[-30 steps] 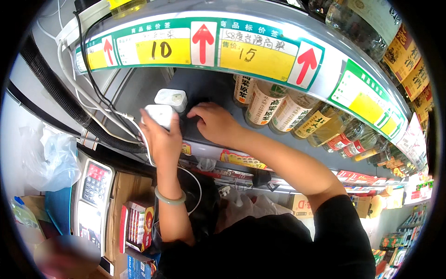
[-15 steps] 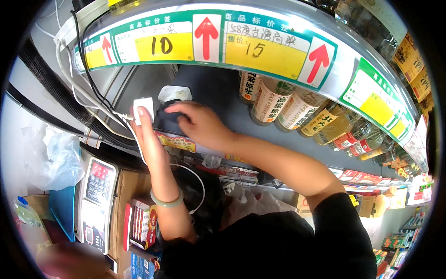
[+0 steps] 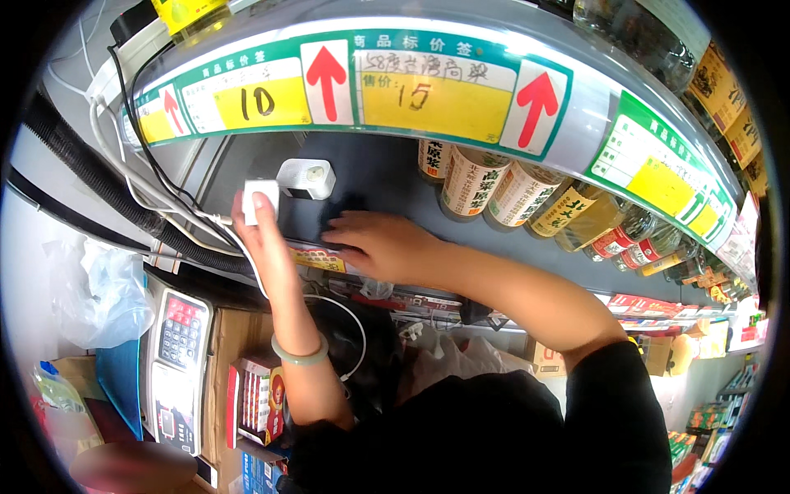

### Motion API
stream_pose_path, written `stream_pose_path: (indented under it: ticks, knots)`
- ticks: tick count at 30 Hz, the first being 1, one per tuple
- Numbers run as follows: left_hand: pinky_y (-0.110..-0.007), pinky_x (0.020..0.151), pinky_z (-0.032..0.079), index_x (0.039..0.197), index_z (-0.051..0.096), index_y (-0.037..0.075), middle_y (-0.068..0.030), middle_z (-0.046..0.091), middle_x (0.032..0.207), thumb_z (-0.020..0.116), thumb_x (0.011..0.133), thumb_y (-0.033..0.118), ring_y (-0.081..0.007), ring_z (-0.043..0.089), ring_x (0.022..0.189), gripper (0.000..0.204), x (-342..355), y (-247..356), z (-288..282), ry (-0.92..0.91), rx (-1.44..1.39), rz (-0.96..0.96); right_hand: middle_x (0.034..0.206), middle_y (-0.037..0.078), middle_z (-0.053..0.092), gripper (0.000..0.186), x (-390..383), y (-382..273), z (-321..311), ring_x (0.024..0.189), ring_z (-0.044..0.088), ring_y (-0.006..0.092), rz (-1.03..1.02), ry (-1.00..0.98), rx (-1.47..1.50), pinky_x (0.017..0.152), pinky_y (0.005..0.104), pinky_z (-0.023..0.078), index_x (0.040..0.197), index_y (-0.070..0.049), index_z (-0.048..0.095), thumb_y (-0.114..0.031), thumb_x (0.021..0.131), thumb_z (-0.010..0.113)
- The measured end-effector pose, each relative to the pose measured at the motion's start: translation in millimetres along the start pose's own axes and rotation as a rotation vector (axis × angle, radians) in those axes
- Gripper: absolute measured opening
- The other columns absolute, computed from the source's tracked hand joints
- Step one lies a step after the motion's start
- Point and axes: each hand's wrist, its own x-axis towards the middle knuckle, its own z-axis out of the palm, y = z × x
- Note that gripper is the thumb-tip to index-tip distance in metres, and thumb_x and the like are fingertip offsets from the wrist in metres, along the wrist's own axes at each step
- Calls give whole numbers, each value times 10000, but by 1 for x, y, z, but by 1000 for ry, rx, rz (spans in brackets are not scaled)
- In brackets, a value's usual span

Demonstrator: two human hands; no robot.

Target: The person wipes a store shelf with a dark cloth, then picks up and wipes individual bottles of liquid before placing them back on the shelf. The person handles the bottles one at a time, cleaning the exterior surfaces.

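Note:
My left hand (image 3: 264, 232) is closed around a white square power adapter (image 3: 262, 202), with the thumb on its face. A white cable (image 3: 218, 218) runs at the adapter's lower left side. Just beyond it, a white rounded device (image 3: 308, 179) with a dark front panel lies on the dark shelf (image 3: 387, 193), apart from both hands. My right hand (image 3: 374, 244) is low over the shelf's front edge, its fingers loosely bent and apart, with nothing visible in them. A pale bangle (image 3: 299, 352) circles my left wrist.
Several labelled bottles (image 3: 471, 183) line the shelf to the right. A curved rail of price tags (image 3: 428, 90) overhangs it. Cables and a black corrugated hose (image 3: 99, 165) run at the left. A scale (image 3: 177, 362) and an open red box (image 3: 257, 401) stand below.
My right hand has drawn back from the white device toward the shelf's front edge, uncovering the device's dark front. The adapter stays in my left hand. The whole view has shifted slightly.

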Motion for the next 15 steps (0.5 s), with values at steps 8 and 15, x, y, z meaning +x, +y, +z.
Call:
stream_pose_path:
  ticks: [8,15]
  knots:
    - [-472,1071,286,1347,388,-76,-305,494,1267,621,865,470,-430,472,1194,765,-20,-25,3,27,969,337,1179,180,623,310,-66,-28,-57,1136,576,341,189,-33,-198,950,405,480,1128,-28,627,-166,850,617]
    - [-552,1110,200,1417,281,-76,-366,334,1404,726,759,513,-486,288,1347,988,-21,-16,8,-5,1029,430,1166,175,633,299,-71,-28,-56,1121,592,330,228,-2,-244,939,400,489,1119,-28,633,-143,844,627]
